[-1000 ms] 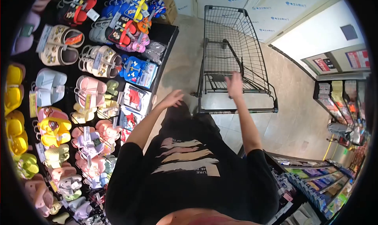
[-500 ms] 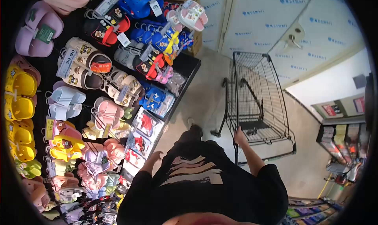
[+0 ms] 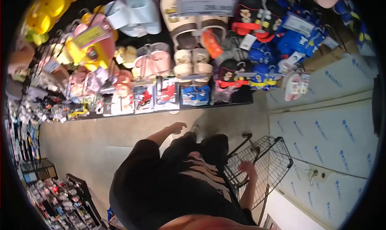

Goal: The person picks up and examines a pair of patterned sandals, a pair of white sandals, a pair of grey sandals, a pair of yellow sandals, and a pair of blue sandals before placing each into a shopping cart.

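Note:
My left hand [image 3: 177,128] hangs in front of my body over the floor, fingers loosely bent and apart, holding nothing. Beyond it is the shoe display, its lower edge lined with boxed or bagged slippers [image 3: 166,93]. My right hand [image 3: 248,168], slightly blurred, is over the black wire shopping cart [image 3: 273,155] at my right side. Its fingers look apart and I see nothing in them. Whether it touches the cart cannot be made out. Cream clogs [image 3: 193,65] and pink slippers [image 3: 152,63] hang on the display ahead.
Blue clogs [image 3: 297,43] and yellow slippers [image 3: 86,51] hang higher up behind price tags. White doors [image 3: 325,137] with a metal handle [image 3: 314,176] stand at the right, close to the cart. A rack of small goods [image 3: 60,204] is at the lower left.
My view and body have turned left to face the shoe display. My right hand has let go of the cart's handle. The left hand still holds nothing.

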`<control>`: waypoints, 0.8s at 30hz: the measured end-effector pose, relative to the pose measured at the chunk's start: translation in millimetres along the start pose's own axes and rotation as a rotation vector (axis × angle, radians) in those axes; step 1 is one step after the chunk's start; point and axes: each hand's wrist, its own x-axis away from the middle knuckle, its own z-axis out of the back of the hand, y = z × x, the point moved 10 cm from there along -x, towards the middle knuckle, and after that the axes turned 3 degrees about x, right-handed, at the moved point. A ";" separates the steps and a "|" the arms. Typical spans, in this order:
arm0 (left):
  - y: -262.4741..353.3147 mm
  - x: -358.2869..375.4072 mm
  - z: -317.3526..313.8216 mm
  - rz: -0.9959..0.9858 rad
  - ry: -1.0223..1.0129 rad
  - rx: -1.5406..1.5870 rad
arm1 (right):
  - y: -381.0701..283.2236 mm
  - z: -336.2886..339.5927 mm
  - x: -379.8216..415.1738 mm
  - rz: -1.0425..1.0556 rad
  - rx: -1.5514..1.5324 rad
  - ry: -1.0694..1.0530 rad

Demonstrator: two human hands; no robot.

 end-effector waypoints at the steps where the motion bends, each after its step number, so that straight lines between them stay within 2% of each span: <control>1: 8.8 -14.0 4.8 0.013 0.001 0.084 | -40.1 47.6 -3.8 -0.023 -0.049 0.091; 2: 8.0 -22.0 5.0 0.037 0.010 0.035 | -41.0 80.8 -35.2 0.798 0.377 0.380; 3: 6.7 -25.7 4.5 0.085 0.002 0.082 | -11.0 112.0 -79.0 0.619 0.053 0.222; 4: 6.0 -27.5 3.1 0.002 0.031 0.045 | -120.7 173.4 -22.3 0.389 0.219 0.330; 5: -1.2 -28.8 -2.7 -0.053 0.053 0.075 | -142.3 215.1 -20.3 0.397 0.165 0.398; 6: -31.0 -29.3 -17.5 0.069 -0.017 0.171 | -168.4 258.5 -20.6 0.509 -0.047 0.461; 7: -41.9 -21.4 -21.5 0.239 -0.056 0.181 | -193.4 303.1 -17.1 0.594 -0.017 0.577; 8: -36.7 -11.1 -22.2 0.249 -0.008 0.274 | -247.8 344.5 15.8 0.555 -0.062 0.502; 9: -26.4 -4.6 -19.7 0.152 0.059 0.017 | -262.3 383.2 16.8 0.764 -0.387 0.490; 10: -15.9 13.4 -19.2 0.398 0.083 0.163 | -270.0 430.4 15.3 0.842 -0.368 0.608; 11: -12.9 19.0 -18.5 0.379 0.096 0.133 | -281.4 467.0 13.9 0.910 -0.344 0.716; 13: -36.3 35.5 -44.9 0.409 0.091 0.143 | -307.4 532.1 31.0 0.968 -0.641 0.736; 14: -33.1 34.5 -52.1 0.457 0.068 0.183 | -320.8 555.6 31.4 1.078 -0.816 0.679; 15: -18.9 28.8 -55.1 0.419 0.071 0.163 | -331.3 578.5 27.2 1.186 -0.987 0.609; 16: -5.8 28.3 -59.7 0.387 0.073 0.144 | -339.1 602.0 12.5 1.194 -0.999 0.603; 17: 8.9 23.2 -65.9 0.348 0.067 0.405 | -343.5 626.7 -3.0 1.258 -1.127 0.570; 18: 10.0 26.8 -66.2 0.363 0.078 0.396 | -344.6 643.9 -17.5 1.319 -1.260 0.532; 20: 46.8 9.8 -53.8 0.289 0.130 0.237 | -355.6 667.8 -45.0 1.277 -1.358 0.484; 21: 49.7 9.7 -49.6 0.460 0.155 0.409 | -362.6 679.5 -60.1 1.225 -1.437 0.447; 22: 75.9 3.9 -39.4 0.376 0.198 0.269 | -370.3 689.1 -70.4 1.237 -1.441 0.426; 24: 107.9 8.2 -33.2 0.548 0.319 0.469 | -373.9 705.5 -99.2 1.176 -1.616 0.363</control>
